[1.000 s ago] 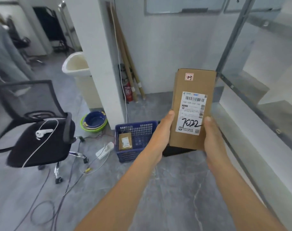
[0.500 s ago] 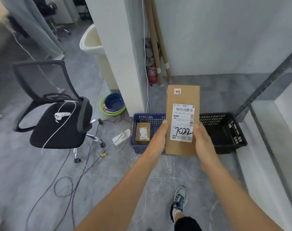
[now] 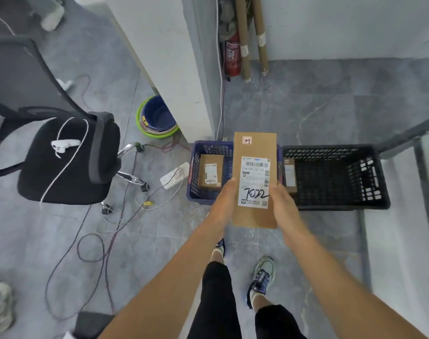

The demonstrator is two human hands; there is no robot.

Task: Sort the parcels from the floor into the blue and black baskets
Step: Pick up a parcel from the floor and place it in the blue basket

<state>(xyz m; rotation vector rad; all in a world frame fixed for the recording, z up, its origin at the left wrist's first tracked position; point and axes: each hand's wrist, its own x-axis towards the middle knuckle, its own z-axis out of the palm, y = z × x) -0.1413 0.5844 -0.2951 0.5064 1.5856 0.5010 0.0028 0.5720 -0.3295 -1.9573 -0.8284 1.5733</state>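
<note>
Floor [image 3: 306, 113] w/ baskets nearer now; my left hand [image 3: 224, 199] & right hand [image 3: 283, 204] still grip box [image 3: 255, 148] sides.

1. The held parcel [image 3: 255, 179] covers the blue basket's [image 3: 196, 172] right side.
2. Its label's small print is unreadable.
3. The fingers of both hands sit behind it.
4. The office chair [image 3: 61, 157] runs off the left edge.

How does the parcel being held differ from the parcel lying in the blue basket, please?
The held parcel looks longer and is gripped in the air between the left hand and the right hand; the smaller parcel rests inside the blue basket. The held parcel's label carries a large handwritten 7022, while the smaller parcel's shows none. Both are brown cardboard with white shipping labels.
</note>
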